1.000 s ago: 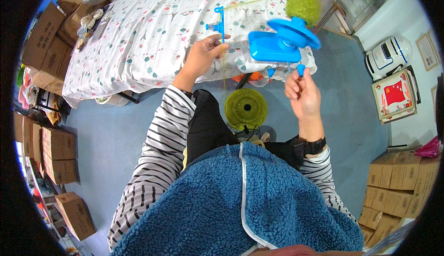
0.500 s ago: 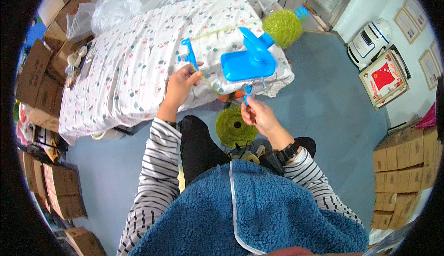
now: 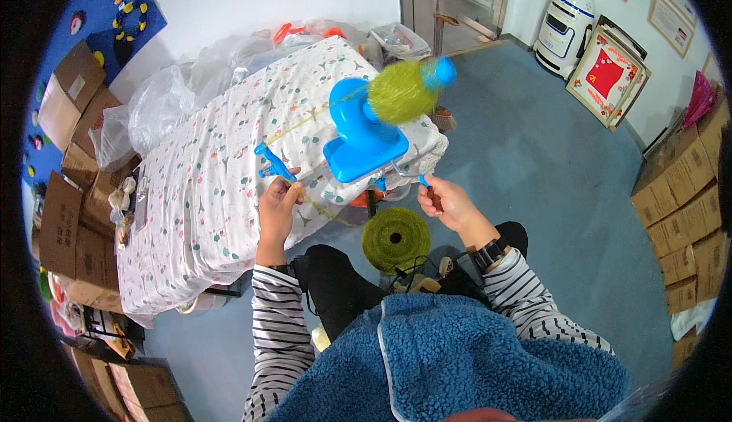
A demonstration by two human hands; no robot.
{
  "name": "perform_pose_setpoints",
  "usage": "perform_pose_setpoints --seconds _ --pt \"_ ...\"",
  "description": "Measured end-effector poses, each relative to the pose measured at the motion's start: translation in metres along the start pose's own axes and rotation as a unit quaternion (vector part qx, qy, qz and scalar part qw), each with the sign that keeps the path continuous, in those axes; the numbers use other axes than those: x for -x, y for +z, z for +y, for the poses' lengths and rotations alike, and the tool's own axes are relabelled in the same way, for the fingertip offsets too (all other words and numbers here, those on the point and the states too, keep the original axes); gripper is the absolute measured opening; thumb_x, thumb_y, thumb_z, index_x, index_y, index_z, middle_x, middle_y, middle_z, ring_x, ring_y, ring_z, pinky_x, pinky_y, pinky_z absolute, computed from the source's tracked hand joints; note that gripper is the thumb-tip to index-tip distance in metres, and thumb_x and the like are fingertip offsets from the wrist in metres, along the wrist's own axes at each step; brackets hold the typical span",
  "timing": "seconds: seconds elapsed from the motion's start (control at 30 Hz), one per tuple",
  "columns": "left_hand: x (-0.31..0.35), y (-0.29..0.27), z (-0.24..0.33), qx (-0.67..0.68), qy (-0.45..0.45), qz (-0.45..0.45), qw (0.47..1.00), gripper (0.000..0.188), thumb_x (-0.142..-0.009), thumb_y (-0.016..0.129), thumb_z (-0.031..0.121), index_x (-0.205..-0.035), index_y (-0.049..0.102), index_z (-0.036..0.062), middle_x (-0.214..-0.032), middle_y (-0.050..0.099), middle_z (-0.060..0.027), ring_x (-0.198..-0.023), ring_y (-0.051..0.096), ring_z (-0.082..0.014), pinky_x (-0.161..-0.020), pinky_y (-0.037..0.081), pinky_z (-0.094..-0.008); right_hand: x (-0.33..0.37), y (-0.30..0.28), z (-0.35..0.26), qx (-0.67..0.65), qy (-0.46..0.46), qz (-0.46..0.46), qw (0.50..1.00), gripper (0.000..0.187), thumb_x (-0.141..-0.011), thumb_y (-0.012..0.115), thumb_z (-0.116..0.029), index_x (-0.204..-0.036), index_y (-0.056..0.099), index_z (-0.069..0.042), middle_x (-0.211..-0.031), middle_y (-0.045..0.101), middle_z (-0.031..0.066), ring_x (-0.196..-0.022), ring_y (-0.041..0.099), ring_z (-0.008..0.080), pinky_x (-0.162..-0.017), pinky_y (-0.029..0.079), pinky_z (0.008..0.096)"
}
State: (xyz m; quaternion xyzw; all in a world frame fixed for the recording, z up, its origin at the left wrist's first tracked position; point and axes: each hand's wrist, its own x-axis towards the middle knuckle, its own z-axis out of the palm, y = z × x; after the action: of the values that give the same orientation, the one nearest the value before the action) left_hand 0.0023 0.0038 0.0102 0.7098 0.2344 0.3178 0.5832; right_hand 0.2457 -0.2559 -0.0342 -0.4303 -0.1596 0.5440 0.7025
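A blue hand-cranked yarn winder [image 3: 358, 157] sits at the table's near right corner. Its tilted spindle carries a fat ball of green yarn [image 3: 402, 93], blurred as if spinning. My right hand [image 3: 450, 204] is closed on the small blue crank handle [image 3: 424, 181] at the end of a metal rod. To the left, my left hand [image 3: 276, 207] pinches the green yarn strand [image 3: 313, 207] by the near end of the blue yarn guide [image 3: 274, 163]. From that guide the strand runs up to the winder. On the floor between my feet lies a cone of green yarn [image 3: 383, 248].
The table wears a white printed cloth [image 3: 206, 186]. Clear plastic bags [image 3: 171, 105] lie along its far side. Cardboard boxes [image 3: 76, 231] are stacked at left, more boxes [image 3: 679, 201] at right. A white robot-shaped machine [image 3: 564, 29] and leaning framed pictures [image 3: 606, 75] stand by the right wall.
The crank handle has turned, and my right hand has gone round with it. The yarn ball still spins. My left hand keeps its pinch by the guide. The whole view has shifted.
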Motion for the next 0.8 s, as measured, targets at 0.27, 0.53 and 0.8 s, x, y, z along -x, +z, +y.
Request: perform_pose_setpoints --seconds 0.27,0.53,0.8 --pt "0.001 -0.002 -0.003 0.008 0.003 0.005 1.000 0.031 -0.098 0.060 0.013 -0.124 0.059 -0.0034 -0.082 0.058 -0.0013 -0.075 0.053 -0.0097 -0.072 0.044 -0.0242 0.011 0.036 -0.038 -0.035 -0.076 -0.048 0.995 0.038 -0.104 0.044 -0.040 -0.087 0.055 -0.009 -0.069 0.049 0.0002 -0.059 0.042 0.0107 -0.051 0.032 0.0247" --pt "0.002 0.000 0.002 -0.002 0.001 0.006 1.000 0.031 -0.097 0.061 0.014 -0.124 0.060 -0.0027 -0.082 0.059 -0.0001 -0.074 0.053 -0.0077 -0.071 0.044 -0.0229 0.006 0.082 -0.017 0.013 -0.067 -0.143 0.987 0.045 -0.105 0.037 -0.047 -0.086 0.054 -0.010 -0.067 0.046 -0.0004 -0.057 0.041 0.0106 -0.053 0.033 0.0245" --pt "0.003 -0.003 0.003 -0.033 0.004 0.007 0.999 0.030 -0.096 0.061 0.013 -0.121 0.061 -0.0032 -0.084 0.061 -0.0001 -0.073 0.054 -0.0067 -0.069 0.045 -0.0229 -0.010 0.077 0.028 0.081 0.002 -0.162 0.983 0.046 -0.105 0.038 -0.045 -0.083 0.054 -0.008 -0.065 0.046 -0.0006 -0.055 0.041 0.0108 -0.052 0.033 0.0260"
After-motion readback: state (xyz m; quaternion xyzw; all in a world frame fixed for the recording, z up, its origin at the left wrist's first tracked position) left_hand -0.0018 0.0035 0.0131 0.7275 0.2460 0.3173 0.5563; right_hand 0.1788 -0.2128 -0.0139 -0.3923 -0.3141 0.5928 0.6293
